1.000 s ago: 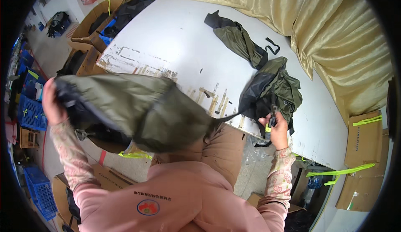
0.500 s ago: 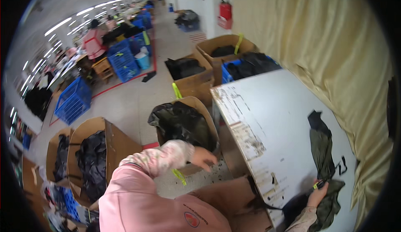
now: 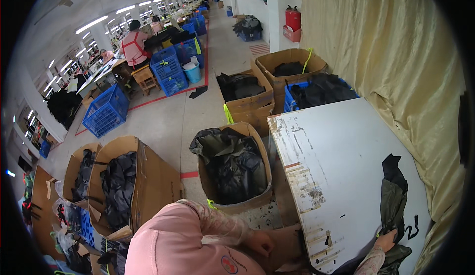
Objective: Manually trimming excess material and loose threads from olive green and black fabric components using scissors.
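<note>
On the white table (image 3: 341,156), a long dark olive fabric piece (image 3: 394,200) with a black end lies toward the right edge. My right hand (image 3: 387,240) is closed at its lower part, the cloth running out above and below the fingers. A small yellow-green bit shows beside that hand; I cannot make out what it belongs to. My left hand (image 3: 262,244) hangs low, left of the table, near a brown surface. Its fingers are curled, and whatever they may hold is hidden. A black strap (image 3: 411,229) lies beside the fabric.
A carton of dark cloth (image 3: 269,188) stands left of the table. More filled cartons (image 3: 143,191) are at left, and a blue crate (image 3: 292,101) touches the table's far side. A beige curtain (image 3: 366,42) hangs at right. A person (image 3: 134,47) sits far off.
My left hand has dropped from beside the carton toward my lap, its fingers now curled. My right hand stays at the fabric; the yellow-and-black item in it shows less. The view has shifted.
</note>
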{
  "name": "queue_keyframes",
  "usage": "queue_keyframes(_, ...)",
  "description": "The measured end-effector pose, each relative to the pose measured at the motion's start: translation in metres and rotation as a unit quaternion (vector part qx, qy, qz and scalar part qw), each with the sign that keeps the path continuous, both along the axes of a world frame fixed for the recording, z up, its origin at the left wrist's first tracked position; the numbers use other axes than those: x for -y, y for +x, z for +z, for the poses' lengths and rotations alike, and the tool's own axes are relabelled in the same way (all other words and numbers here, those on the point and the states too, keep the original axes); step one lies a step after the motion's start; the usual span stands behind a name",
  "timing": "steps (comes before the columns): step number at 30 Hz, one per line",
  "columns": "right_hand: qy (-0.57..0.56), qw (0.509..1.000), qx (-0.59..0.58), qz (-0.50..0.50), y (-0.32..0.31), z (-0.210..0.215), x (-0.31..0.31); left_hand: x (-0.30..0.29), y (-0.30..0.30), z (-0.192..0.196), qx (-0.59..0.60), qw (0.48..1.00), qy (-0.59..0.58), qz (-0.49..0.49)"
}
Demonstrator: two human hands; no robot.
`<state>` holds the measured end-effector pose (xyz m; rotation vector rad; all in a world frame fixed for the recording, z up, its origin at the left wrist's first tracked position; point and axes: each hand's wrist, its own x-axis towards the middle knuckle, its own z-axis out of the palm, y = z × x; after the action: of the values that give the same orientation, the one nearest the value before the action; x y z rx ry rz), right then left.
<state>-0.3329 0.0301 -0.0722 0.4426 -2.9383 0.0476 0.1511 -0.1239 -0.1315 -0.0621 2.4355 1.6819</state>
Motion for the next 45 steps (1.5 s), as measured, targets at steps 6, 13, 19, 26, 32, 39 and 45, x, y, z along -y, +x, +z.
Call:
queue_keyframes(6, -0.284, 0.949, 0.035, 0.130, 0.008, 0.050, 0.020, -0.007, -0.002, -0.001, -0.019, 0.998, 0.059, -0.017)
queue_keyframes(13, -0.557, 0.762, 0.122, 0.309, 0.130, 0.226, 0.046, -0.009, 0.003, -0.038, -0.059, 0.993, 0.104, -0.010)
queue_keyframes(19, -0.576, 0.699, 0.193, 0.378, 0.225, 0.290, -0.022, 0.032, 0.002, -0.017, 0.014, 0.876, 0.410, 0.254)
queue_keyframes(26, -0.463, 0.812, 0.292, 0.204, 0.289, 0.189, -0.163, 0.092, -0.002, 0.007, -0.042, 0.791, 0.546, 0.275)
queue_keyframes(32, -0.543, 0.769, 0.334, 0.042, 0.322, 0.090, -0.226, 0.099, -0.002, 0.011, 0.011, 0.847, 0.180, 0.500)
queue_keyframes(39, -0.563, 0.760, 0.323, -0.028, 0.335, 0.022, -0.256, 0.030, -0.034, 0.106, -0.367, 0.836, -0.305, 0.272)
queue_keyframes(45, -0.305, 0.950, 0.049, -0.043, 0.321, 0.029, -0.233, 0.001, -0.064, 0.089, -0.251, 0.876, -0.393, 0.120)
